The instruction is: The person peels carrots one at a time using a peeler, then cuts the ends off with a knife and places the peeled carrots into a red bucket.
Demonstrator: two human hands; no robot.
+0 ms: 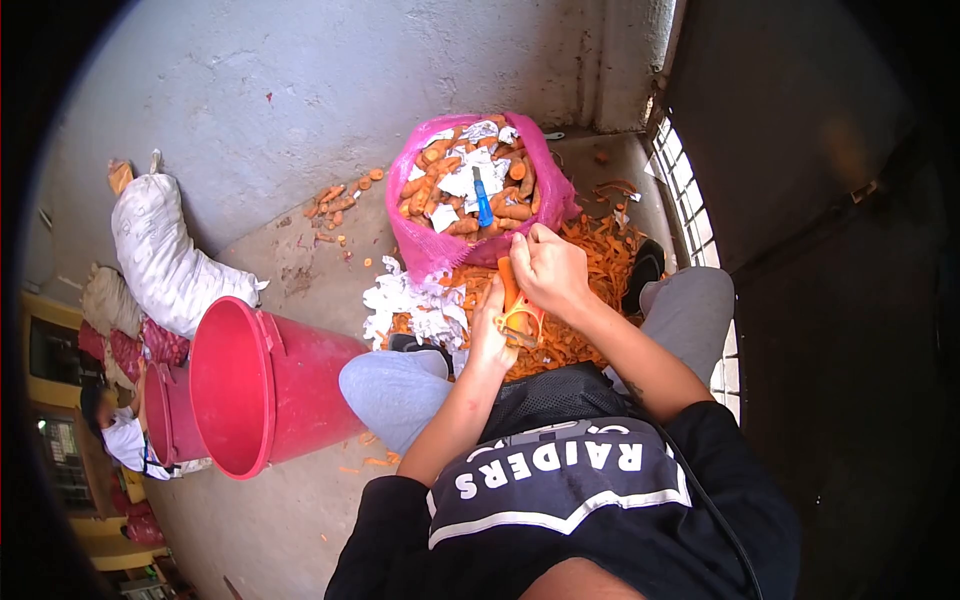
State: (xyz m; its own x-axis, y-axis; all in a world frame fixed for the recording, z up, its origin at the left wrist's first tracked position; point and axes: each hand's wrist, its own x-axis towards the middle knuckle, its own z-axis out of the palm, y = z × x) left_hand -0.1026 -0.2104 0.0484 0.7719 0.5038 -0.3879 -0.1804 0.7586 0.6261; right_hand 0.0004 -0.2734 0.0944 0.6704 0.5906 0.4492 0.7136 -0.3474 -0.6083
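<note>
Between my hands is a carrot [508, 283], its lower end overlapped by an orange peeler [523, 325] with a metal blade. My left hand [490, 325] is closed around the carrot from the left side. Curled in a fist, my right hand [550, 268] grips the peeler above its head, close to the carrot's upper end. Just beyond the hands stands a pink mesh sack [548, 165] filled with carrots [515, 212] and scraps of white paper. A blue-handled knife [483, 205] lies on top of them. Orange peelings [595, 265] pile up beneath my arms.
Crumpled white paper [415, 305] lies left of the peelings. Loose carrot pieces [335, 203] rest near the wall. Red bins [320, 375] and a full white sack [165, 250] stand left; a person [125, 440] is farther off. A dark panel [830, 250] is at right.
</note>
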